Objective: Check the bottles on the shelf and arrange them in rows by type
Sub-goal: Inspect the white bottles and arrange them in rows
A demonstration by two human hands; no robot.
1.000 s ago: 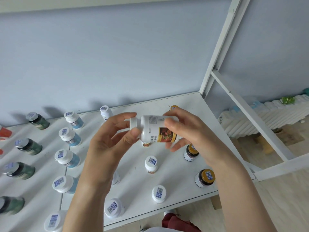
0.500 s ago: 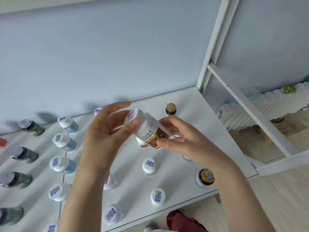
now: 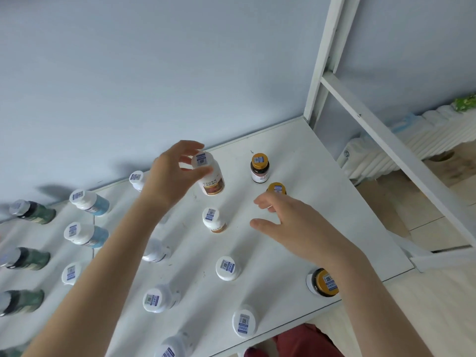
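We find the left hand [image 3: 172, 173] pinching the white bottle [image 3: 213, 181] by its cap, base seemingly down at the rear of the shelf [image 3: 309, 163], right hand [image 3: 296, 225] spread empty; release only once upright and in line.

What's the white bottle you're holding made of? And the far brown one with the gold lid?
White round bottle with brown label: probably plastic, opaque with dull sheen. Small brown bottle with gold cap: dark, glossy, so tinted glass or plastic, unclear which.
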